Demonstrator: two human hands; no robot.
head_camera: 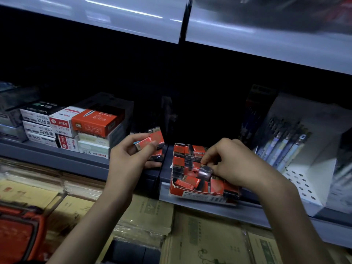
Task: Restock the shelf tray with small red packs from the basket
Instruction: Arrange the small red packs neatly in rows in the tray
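Observation:
A red cardboard shelf tray [198, 196] sits on the grey shelf edge, filled with several small red packs [185, 182] lying at mixed angles. My right hand [234, 162] is over the tray's right side, fingertips pinching a dark-ended pack [204, 171] inside it. To the tray's left, my left hand [127, 159] grips a small stack of red packs [152, 140], thumb on top, held just above the shelf. The red basket [19, 233] shows at the lower left, blurred.
Stacked stationery boxes [91, 122] stand on the shelf to the left. A white perforated display with pens [291, 149] stands on the right. Brown cartons [200, 239] fill the level below the shelf. An upper shelf [266, 35] overhangs.

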